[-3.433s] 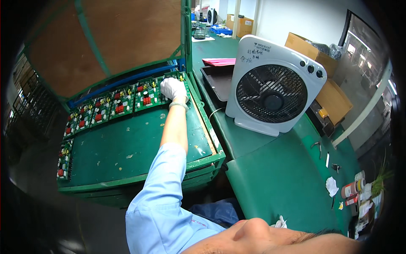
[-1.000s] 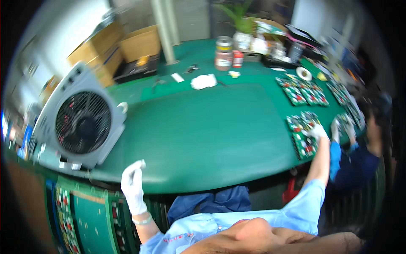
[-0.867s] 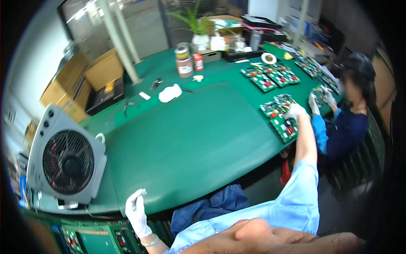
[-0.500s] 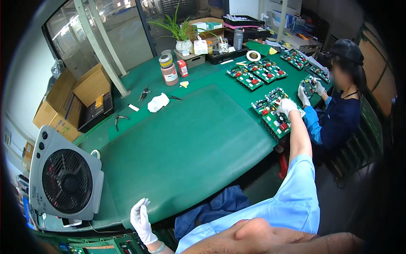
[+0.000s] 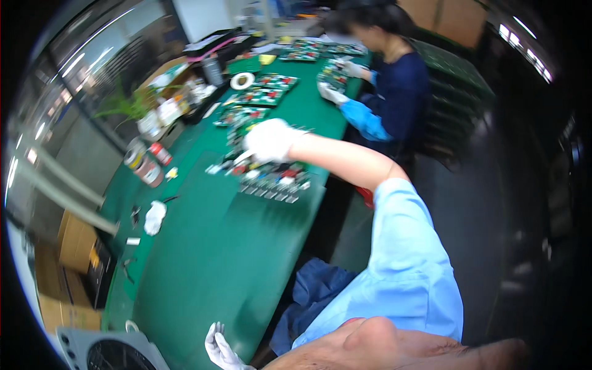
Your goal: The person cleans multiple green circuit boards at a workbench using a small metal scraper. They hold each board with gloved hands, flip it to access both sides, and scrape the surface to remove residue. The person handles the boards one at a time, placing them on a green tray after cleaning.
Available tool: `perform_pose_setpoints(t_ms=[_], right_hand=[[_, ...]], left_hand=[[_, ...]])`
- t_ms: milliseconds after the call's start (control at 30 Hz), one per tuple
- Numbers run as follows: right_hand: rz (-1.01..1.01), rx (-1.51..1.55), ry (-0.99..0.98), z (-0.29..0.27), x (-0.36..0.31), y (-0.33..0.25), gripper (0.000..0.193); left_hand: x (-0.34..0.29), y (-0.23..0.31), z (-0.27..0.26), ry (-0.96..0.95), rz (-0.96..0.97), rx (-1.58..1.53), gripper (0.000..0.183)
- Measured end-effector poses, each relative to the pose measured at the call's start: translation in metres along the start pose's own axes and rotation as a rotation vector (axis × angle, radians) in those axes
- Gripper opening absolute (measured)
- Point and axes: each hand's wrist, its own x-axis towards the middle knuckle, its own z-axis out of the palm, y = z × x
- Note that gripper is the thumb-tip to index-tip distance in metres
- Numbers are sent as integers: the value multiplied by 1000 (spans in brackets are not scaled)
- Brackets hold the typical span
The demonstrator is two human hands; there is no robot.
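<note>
My right hand [image 5: 271,140], in a white glove, is closed on a green circuit board [image 5: 277,179] with red and dark parts. The board hangs tilted over the green mat, with a shadow beneath it; my hand covers its far part. Behind it, more circuit boards [image 5: 262,95] lie on the table. My left hand [image 5: 223,350], also gloved, is at the near end of the mat. Its fingers are loosely bent and apart, and it holds nothing.
A co-worker [image 5: 394,74] at the far right holds another circuit board [image 5: 333,77]. Pliers [image 5: 127,270], a white cloth [image 5: 155,217], a pink bottle [image 5: 147,169] and a tape roll [image 5: 242,81] are along the left side. A fan [image 5: 117,351] stands near left.
My right hand has drawn a circuit board off the group, nearer to me over the mat. The view has swung to the right. My left hand stays by the near edge.
</note>
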Motion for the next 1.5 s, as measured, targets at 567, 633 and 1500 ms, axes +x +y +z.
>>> perform_pose_setpoints(t_ms=[567,633,1500], right_hand=[[-410,858,-177,150,-5,-229,44],[-416,853,-260,129,-14,-230,50],[183,1753,-782,138,-52,-213,25]], left_hand=[[50,48,44,-6,342,782,34],[41,40,31,37,350,752,36],[37,4,53,318,-123,318,62]])
